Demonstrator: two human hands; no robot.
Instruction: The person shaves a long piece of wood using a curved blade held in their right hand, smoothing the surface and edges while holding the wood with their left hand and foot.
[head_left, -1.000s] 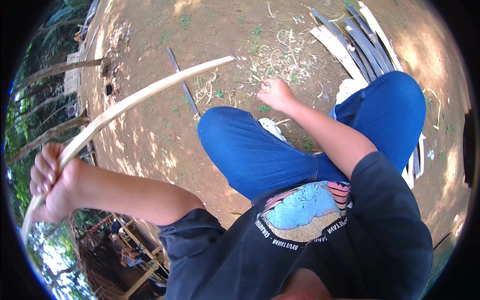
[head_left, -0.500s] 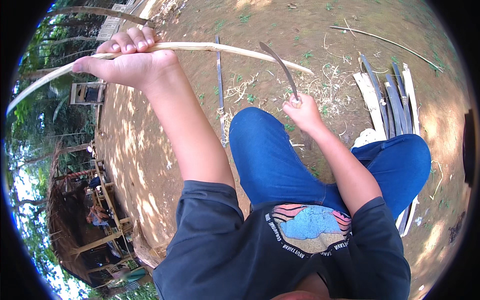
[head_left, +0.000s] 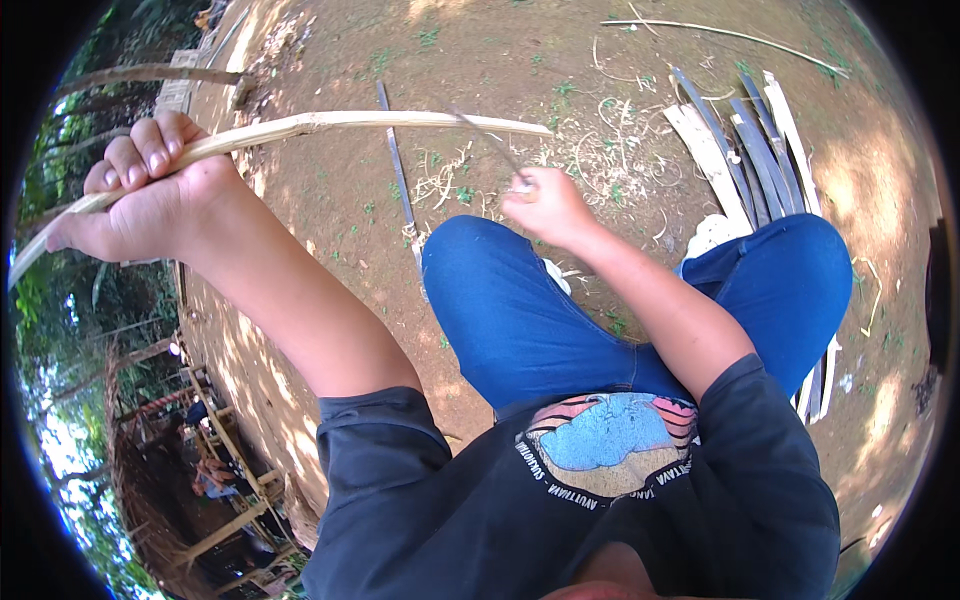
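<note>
My left hand is raised at the upper left, its fingers curled along a long pale strip of split wood, perhaps bamboo. The strip runs from the left rim across to the middle of the view. In front of my knees, my right hand is closed round the handle of a knife; most of the handle is hidden in the fist. The thin, dark knife blade, blurred, points up and left, its tip meeting or crossing the strip. Whether the edge touches the wood I cannot tell.
Several dark and pale split lengths lie beside my right knee. Curly shavings litter the dirt ahead. A narrow dark slat lies left of them, a thin pale stick farther off. A thatched shelter stands at left.
My left hand has moved left and down with the strip. My right hand and the knife have shifted left, the blade now leaning more to the left. The whole view has also shifted somewhat.
</note>
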